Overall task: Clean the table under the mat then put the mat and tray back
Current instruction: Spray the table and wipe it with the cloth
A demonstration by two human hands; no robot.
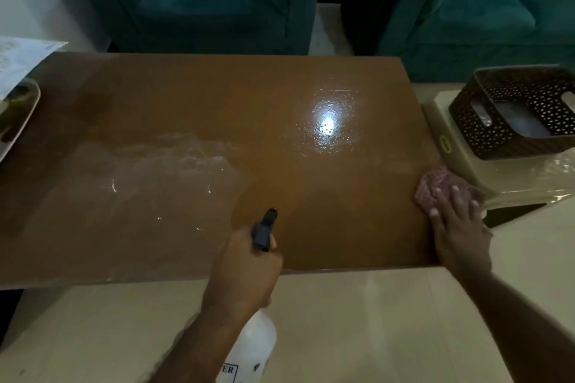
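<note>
Wet-streaked and glossy, the brown worktop (217,109) risks overspray reaching what seems the tray (18,121) at its left edge, since the left hand (245,267) grips the spray bottle (256,345) while the right hand (457,227) presses flat on the cloth (432,183).

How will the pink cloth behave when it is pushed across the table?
Probably floppy: the cloth lies crumpled under the flat right hand, so it should bunch unless pressed. Small beside the hand, it is likely light. On the glossy table, beaded with droplets, it should probably slide readily.
</note>
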